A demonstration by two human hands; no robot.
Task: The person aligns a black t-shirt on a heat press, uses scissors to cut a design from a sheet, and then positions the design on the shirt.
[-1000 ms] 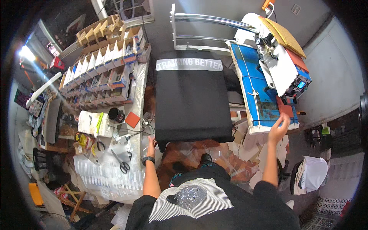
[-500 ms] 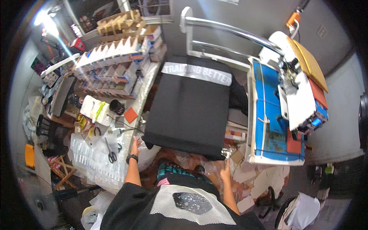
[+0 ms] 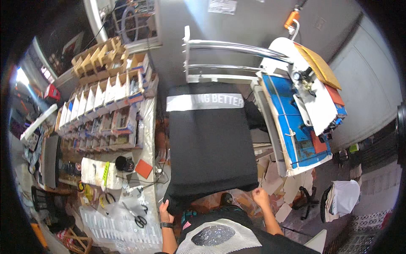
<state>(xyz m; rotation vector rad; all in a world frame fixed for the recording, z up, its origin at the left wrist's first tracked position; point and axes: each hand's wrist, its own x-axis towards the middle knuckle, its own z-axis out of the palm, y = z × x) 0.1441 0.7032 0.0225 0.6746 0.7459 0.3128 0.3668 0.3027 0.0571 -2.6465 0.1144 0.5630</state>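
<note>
Two hands at the black shirt's hem

Cardboard bins (image 3: 101,97) hold small packets; scissors (image 3: 137,216) lie on the counter (image 3: 146,122). Left hand (image 3: 165,210) closed, pinching the black shirt (image 3: 209,148) on the press platen. Right hand (image 3: 260,197) curled at the hem, grip unclear. Likely straightening; next needs an even pull.

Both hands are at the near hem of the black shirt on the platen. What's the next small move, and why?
Probably pull the hem gently toward the body with both hands: the left hand and right hand grip the near corners of the black shirt, whose hem looks bunched at the left corner.
</note>
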